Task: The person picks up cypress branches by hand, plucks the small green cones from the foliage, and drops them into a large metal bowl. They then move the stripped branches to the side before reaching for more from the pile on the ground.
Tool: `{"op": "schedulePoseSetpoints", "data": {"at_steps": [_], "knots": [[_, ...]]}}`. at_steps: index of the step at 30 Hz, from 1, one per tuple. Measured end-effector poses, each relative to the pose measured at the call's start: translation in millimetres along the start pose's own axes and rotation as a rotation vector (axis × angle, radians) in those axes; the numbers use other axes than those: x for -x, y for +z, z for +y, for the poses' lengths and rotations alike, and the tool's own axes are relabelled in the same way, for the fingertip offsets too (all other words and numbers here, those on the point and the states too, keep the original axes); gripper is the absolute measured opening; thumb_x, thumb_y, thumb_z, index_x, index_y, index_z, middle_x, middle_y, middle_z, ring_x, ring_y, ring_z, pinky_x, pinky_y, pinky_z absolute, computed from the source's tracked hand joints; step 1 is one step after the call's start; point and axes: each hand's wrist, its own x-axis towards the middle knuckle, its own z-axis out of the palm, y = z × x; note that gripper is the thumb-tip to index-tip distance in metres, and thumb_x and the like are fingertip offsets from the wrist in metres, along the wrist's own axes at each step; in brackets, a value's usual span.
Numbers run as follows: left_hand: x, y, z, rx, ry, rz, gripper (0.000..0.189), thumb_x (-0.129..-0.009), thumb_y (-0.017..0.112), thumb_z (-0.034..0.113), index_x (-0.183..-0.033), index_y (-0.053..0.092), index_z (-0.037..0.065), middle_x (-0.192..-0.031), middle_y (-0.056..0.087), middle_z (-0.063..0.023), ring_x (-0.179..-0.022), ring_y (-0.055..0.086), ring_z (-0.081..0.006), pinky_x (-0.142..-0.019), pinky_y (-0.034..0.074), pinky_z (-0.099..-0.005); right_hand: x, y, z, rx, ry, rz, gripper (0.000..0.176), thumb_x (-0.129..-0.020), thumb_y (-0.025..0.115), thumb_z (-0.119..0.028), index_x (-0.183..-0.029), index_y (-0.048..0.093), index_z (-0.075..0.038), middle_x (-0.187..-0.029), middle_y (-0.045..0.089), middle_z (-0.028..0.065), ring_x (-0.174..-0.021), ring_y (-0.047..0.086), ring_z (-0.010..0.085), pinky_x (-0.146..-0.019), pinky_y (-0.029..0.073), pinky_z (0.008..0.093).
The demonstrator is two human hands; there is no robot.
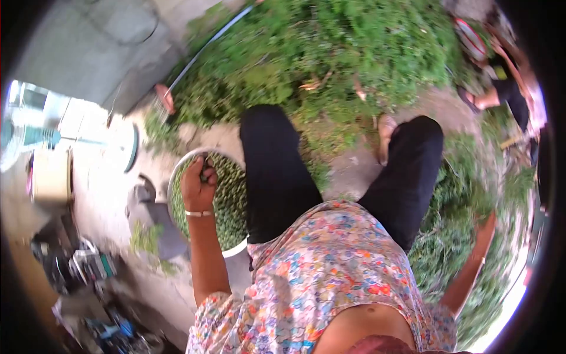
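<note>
Metal bowl (234,250): directly beneath the left hand, heaped with green pods (231,197); its far side touches the black trouser leg (274,171).
Left hand (198,184): over the bowl, fingers curled tight into a fist around a small dark piece (204,173) too blurred to name; pale bangle (198,213) on the wrist just behind the grip.
Right hand (486,224): well apart from the bowl, sunk into the cut greenery (454,259); stems hide the fingers, so I cannot tell whether it grips anything.
Legs: between the two hands.
Other person (508,88): crouched far beyond the right hand.
</note>
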Motion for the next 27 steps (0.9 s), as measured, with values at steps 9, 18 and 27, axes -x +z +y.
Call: {"op": "schedulePoseSetpoints", "data": {"at_steps": [9, 18, 27], "knots": [[-16.9, -157.6, 11.1, -1.153, 0.116, 0.391, 0.028, -0.073, 0.065, 0.016, -0.092, 0.064, -0.005, -0.081, 0.065, -0.0139, -0.068, 0.059, -0.0190, -0.060, 0.047, -0.0290, 45.2, -34.6, 9.1, 0.794, -0.235, 0.178, 0.044, -0.079, 0.063, -0.038, -0.105, 0.057, -0.004, -0.091, 0.054, 0.0092, -0.075, 0.048, 0.0179, -0.056, 0.039, 0.0322], [-82.8, -79.4, 21.2, -1.463, 0.236, 0.258, 0.045, -0.069, 0.068, 0.023, -0.099, 0.061, -0.011, -0.075, 0.064, -0.0198, -0.065, 0.060, -0.0241, -0.065, 0.048, -0.0348, 63.5, 277.9, -36.9, 0.784, -0.309, -0.173, 0.037, -0.087, 0.056, -0.031, -0.106, 0.058, 0.001, -0.095, 0.064, 0.0101, -0.092, 0.059, 0.0201, -0.078, 0.043, 0.0323], [-198.3, 74.5, -11.1, -1.325, 0.195, -0.229, 0.033, -0.075, 0.064, 0.010, -0.102, 0.059, -0.009, -0.083, 0.065, -0.0128, -0.068, 0.063, -0.0147, -0.056, 0.051, -0.0251, 137.5, 486.0, -19.8, 0.686, -0.362, -0.752, 0.039, -0.086, 0.058, -0.026, -0.108, 0.056, 0.006, -0.096, 0.064, 0.0125, -0.095, 0.059, 0.0183, -0.086, 0.041, 0.0306]]}}
